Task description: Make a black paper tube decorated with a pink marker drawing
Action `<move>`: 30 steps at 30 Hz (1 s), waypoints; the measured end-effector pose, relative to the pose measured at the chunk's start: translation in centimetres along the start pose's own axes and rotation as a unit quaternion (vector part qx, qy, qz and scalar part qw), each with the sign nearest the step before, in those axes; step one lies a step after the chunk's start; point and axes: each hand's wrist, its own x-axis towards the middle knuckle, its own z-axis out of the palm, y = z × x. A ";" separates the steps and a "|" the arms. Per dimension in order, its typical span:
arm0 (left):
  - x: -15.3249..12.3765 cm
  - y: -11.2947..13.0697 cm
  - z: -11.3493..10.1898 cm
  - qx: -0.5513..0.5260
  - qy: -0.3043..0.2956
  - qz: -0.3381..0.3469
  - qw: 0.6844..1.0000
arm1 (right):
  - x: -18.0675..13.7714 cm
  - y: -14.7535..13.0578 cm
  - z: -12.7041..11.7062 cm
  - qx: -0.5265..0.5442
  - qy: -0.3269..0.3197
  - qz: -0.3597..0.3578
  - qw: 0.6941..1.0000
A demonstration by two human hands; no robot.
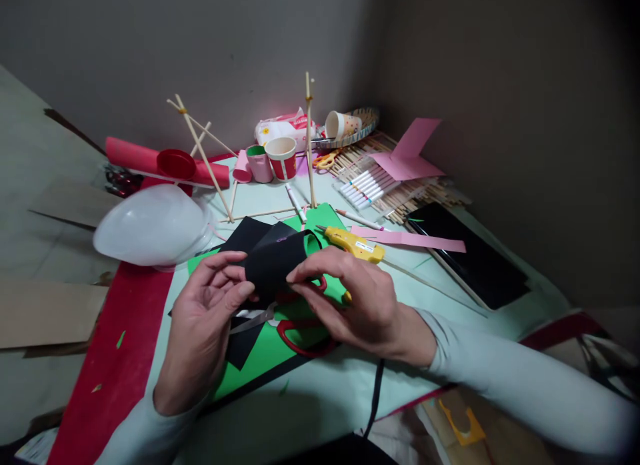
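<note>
A curled piece of black paper [273, 265] is held up between my two hands. The thumb and fingers of my left hand [210, 311] pinch its left edge. On the other side, my right hand [350, 295] grips the lower right edge between thumb and forefinger. Beneath them lie red-handled scissors [305, 348], their blades pointing left and partly covered. More black paper [245, 348] and a green sheet [260, 371] are spread under the scissors. Just beyond my right hand rests a yellow glue gun [355, 241], its nozzle toward the left.
A translucent plastic bowl [150, 225] is at the left edge. Wooden sticks tied into frames [310, 145] stand upright behind. Paper cups [281, 159], markers [367, 185], a pink strip [415, 239] and a black tablet-like object [470, 258] lie at the back and right.
</note>
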 end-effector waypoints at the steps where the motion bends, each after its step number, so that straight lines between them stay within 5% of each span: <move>1: 0.0 0.0 0.1 -0.008 0.002 -0.003 1.000 | 0.0 0.1 0.1 -0.011 0.000 -0.005 1.000; 6: 0.2 -0.4 0.1 -0.020 -0.019 -0.023 0.999 | 0.1 0.7 0.1 -0.040 -0.003 -0.075 0.996; 9: 0.4 -0.6 -0.5 0.023 -0.046 0.024 0.998 | 0.4 0.7 -0.2 -0.045 -0.034 -0.096 0.994; 14: 1.4 -0.6 -2.1 0.065 -0.210 0.057 0.974 | 1.3 0.2 -1.2 0.012 -0.114 -0.086 0.990; 18: 1.6 -0.8 -2.9 0.099 -0.286 0.053 0.952 | 1.9 -0.2 -2.0 0.036 -0.199 -0.076 0.976; 24: 0.9 -1.2 -2.2 0.140 -0.293 0.103 0.940 | 2.8 -0.5 -2.4 0.018 -0.238 -0.075 0.968; 30: 0.9 -0.9 -2.0 0.111 -0.288 0.069 0.949 | 4.2 -1.2 -2.9 0.040 -0.283 -0.101 0.953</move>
